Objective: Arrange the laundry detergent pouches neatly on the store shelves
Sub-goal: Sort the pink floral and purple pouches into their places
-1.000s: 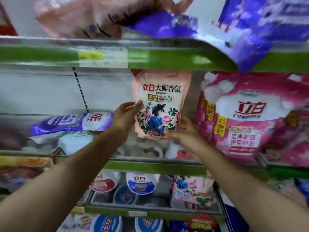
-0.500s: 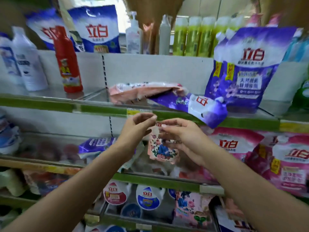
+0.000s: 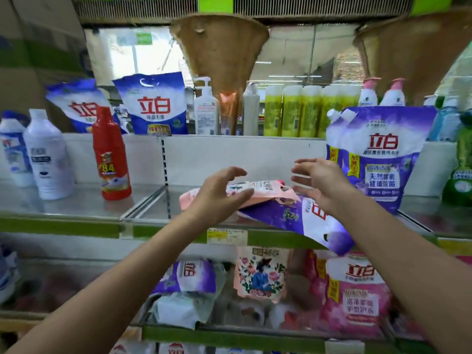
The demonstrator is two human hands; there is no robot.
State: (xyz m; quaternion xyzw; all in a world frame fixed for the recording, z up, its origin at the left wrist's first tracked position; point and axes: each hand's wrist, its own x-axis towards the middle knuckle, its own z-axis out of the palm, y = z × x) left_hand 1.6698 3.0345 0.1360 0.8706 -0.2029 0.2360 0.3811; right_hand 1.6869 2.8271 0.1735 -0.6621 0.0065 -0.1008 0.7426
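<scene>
**Both hands closing on the fallen pink pouch**

The left hand (image 3: 219, 192) and right hand (image 3: 319, 182) hover with fingers spread and gripping nothing, either side of a flat pink floral detergent pouch (image 3: 258, 194) lying on its side on the steel shelf with the green front lip (image 3: 76, 208). Judging from this, the step is to stand it up — take it by both side edges, lift clear, then set its base down square. Beneath the right wrist a glossy purple detergent pouch (image 3: 293, 218) lies flat, overhanging the lip — it could slide off if nudged. Beyond the right fingers two purple spouted pouches (image 3: 378, 159) stand upright. Below the hands, a pink floral pouch (image 3: 261, 272) stands on the lower shelf.
</scene>
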